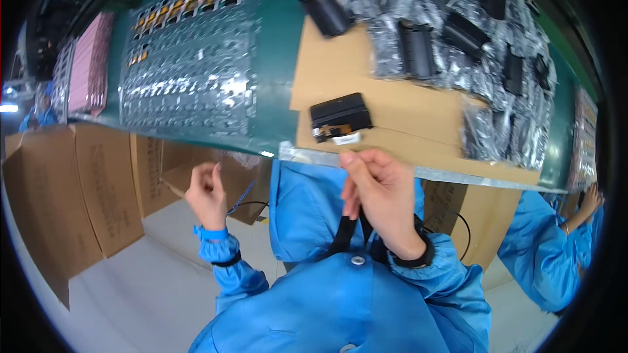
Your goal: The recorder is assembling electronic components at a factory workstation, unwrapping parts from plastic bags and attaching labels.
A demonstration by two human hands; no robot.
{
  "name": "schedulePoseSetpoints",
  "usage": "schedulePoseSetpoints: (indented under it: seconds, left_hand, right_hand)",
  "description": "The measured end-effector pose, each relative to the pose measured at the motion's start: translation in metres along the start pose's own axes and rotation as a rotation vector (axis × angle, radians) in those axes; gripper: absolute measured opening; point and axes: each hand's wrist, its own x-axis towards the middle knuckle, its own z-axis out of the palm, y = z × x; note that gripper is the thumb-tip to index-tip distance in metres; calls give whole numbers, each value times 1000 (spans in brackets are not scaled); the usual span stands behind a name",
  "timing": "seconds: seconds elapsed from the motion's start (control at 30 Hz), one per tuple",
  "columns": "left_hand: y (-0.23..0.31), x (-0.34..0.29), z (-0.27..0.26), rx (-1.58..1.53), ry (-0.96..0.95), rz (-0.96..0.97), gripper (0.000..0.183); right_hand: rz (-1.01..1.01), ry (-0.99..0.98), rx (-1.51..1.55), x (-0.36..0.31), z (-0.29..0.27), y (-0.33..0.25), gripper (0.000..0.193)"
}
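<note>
Off the left part of the bench edge, my left hand [207,197] hangs in the air beside an open cardboard box, its fingers loosely bent and apart, holding nothing visible. My right hand [383,189] is at the bench's front edge with its thumb and fingers curled together; whatever may be between them is hidden. Just beyond it, a black plastic housing [340,115] lies on the cardboard sheet [399,108]. An orange-brown flex part and a small white label [347,138] show at the housing's near side.
Clear-bagged black parts [418,49] cover the sheet's far right, with loose black covers [327,13] nearby. A clear tray [190,59] with orange-black parts is at left. Cardboard boxes [85,189] stand below. Another person's blue sleeve [540,248] shows at right.
</note>
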Motion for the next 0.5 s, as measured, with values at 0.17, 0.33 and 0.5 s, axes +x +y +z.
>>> schedulePoseSetpoints:
  seconds: [0.17, 0.33, 0.5]
  left_hand:
    - [-34, 3, -2, 433, 89, 469, 3]
    - [79, -29, -16, -337, -166, 238, 30]
    - [148, -32, 23, -366, -253, 464, 31]
  right_hand:
    - [7, -10, -38, -6, -12, -1, 23]
    - [-72, 16, -97, -16, -26, -8, 20]
    - [-881, 157, -842, -6, -46, -15, 13]
